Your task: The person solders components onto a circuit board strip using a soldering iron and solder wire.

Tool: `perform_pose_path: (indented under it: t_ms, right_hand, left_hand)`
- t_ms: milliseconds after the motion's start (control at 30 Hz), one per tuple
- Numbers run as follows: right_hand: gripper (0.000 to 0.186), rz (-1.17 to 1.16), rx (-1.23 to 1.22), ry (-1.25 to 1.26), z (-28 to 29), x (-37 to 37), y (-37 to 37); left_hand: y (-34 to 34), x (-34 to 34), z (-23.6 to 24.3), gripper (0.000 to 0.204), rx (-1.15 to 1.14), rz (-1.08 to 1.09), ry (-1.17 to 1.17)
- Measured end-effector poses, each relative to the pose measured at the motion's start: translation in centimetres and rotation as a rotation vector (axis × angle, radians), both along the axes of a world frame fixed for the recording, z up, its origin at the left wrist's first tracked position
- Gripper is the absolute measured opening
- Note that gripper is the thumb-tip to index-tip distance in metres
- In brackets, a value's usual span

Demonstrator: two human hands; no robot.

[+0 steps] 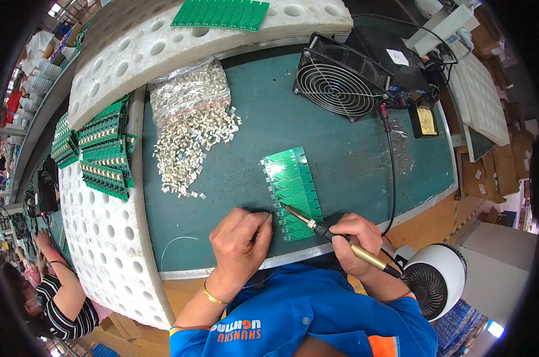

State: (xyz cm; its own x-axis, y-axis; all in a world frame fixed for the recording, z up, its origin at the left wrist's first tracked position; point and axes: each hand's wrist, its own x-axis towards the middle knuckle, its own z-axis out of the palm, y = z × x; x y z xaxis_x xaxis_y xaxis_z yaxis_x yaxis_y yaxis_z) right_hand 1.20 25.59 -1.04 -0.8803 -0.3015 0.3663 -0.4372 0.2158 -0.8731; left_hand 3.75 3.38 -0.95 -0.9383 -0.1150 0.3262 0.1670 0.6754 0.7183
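Observation:
A green circuit board panel lies on the dark green mat, with small white connectors along its left edge. My right hand grips a soldering iron by its gold and black handle. The iron's tip reaches the board's left side, near the row of connectors. Just left of the board, my left hand is closed in a pinch on thin solder wire, whose end meets the area by the iron's tip. The wire loops away behind the left hand.
A plastic bag spills a heap of white connectors. Foam boards with holes carry stacked circuit boards. A black fan, a soldering station and a yellow sponge stand at the far right. Another person works at the left.

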Motion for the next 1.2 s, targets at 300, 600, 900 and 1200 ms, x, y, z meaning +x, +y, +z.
perform_pose_path:
  t_ms: [300,600,900,1200]
  right_hand:
    - [0.016,0.017,0.005,0.042,-0.1,-0.1,0.0]
    - [0.018,0.025,0.003,0.072,-0.2,-0.3,-0.2]
    - [0.018,0.055,0.007,0.164,-0.5,0.5,-0.3]
    - [0.015,0.094,0.047,0.254,-0.9,1.1,-0.6]
  left_hand:
    - [0.0,0.1,0.1,0.009,0.014,0.002,-0.021]
    - [0.1,-0.2,-0.2,0.009,0.042,0.005,-0.005]
    - [0.1,0.0,-0.2,0.009,0.045,-0.007,-0.011]
    - [-0.1,0.2,-0.5,0.009,0.092,-0.006,-0.031]
